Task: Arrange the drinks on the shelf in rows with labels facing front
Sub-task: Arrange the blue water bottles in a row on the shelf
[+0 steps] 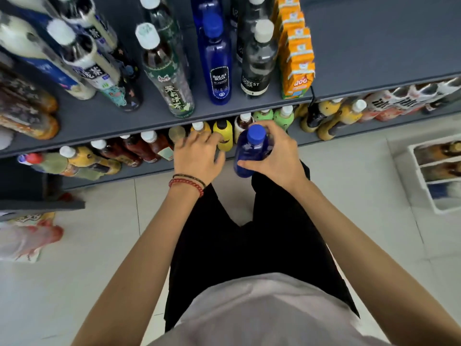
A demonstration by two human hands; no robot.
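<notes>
**Blue bottle held short of its row on the drinks shelf**

A person stands over a grey shop display. The right hand (277,156), at centre frame, has its grip closed round a blue bottle (250,152), fingers wrapped about the body below the blue cap. The bottle is upright in the air, in front of the lower shelf (144,172) and resting on nothing. Its label cannot be seen from this angle.

The left hand (199,156), just left of centre, holds nothing. Its fingers are loosely spread over the caps of the lower row, close beside a yellow bottle (222,138); whether they touch it cannot be told.

On the upper shelf (374,46), a matching Bolsa Soda bottle (217,68) stands label-forward at the front edge, top centre, with more blue bottles behind it. A Forest Soda bottle (257,66) and a line of orange cartons (298,61) sit to its right.

The held bottle likely belongs with the Bolsa row, which already looks full to the lip. Pushing it in could nudge the tall, narrow neighbours over or tip the front bottle off the edge. Set down without a turn, it may also end up with its label facing away. The spread left hand could likewise knock the closely packed lower bottles. A white crate (416,168) with more stock waits at right.
</notes>
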